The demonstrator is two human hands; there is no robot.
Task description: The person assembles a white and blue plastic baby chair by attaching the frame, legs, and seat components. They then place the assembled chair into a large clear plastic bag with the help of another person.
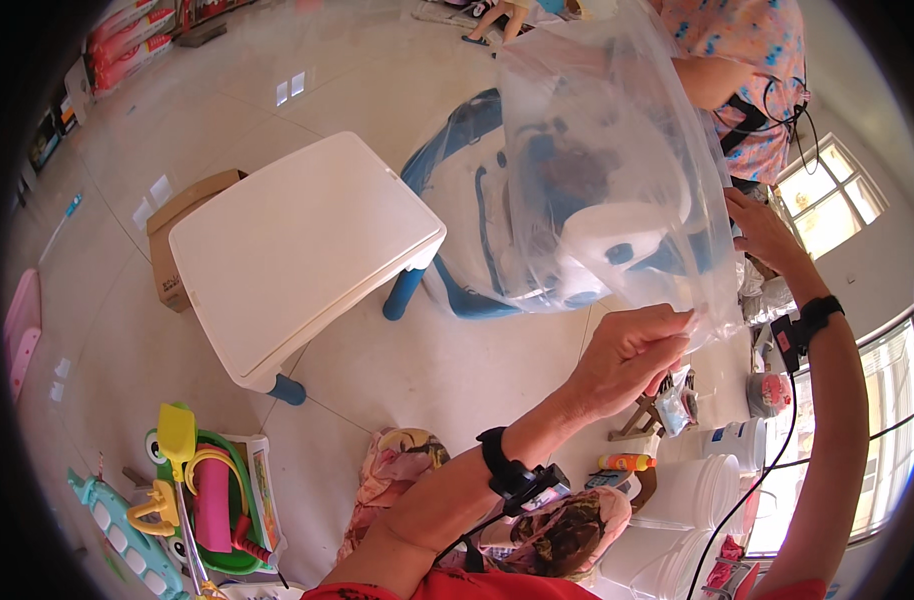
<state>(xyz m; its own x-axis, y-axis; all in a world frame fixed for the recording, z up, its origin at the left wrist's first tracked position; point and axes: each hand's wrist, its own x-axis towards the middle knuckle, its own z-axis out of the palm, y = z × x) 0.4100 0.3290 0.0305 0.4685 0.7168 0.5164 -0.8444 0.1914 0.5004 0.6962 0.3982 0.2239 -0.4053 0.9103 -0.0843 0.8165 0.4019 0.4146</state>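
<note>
Seen from the head camera, a pale tiled floor [377,90] is filling most of the frame, shining where light is falling across it. Left of centre a small white table [297,245] on blue legs is standing with its top bare, and a brown cardboard box [177,225] is sitting just beside its left edge. In the upper centre and right, a large clear plastic bag [597,180] is hanging in the air, and a blue and white plastic chair [477,190] is showing partly through it. The left hand [632,355] is pinching the bag's lower edge between thumb and fingers, right of centre. The right hand [762,230] is gripping the bag's right edge higher up, though I cannot tell exactly how its fingers are closing. Another person in a flowered top [742,60] is standing at the upper right. Bright windows [827,200] are glowing at the right edge, colourful plastic toys [192,490] are lying at the lower left, and stacked white tubs [697,500] are sitting at the lower right.
</note>
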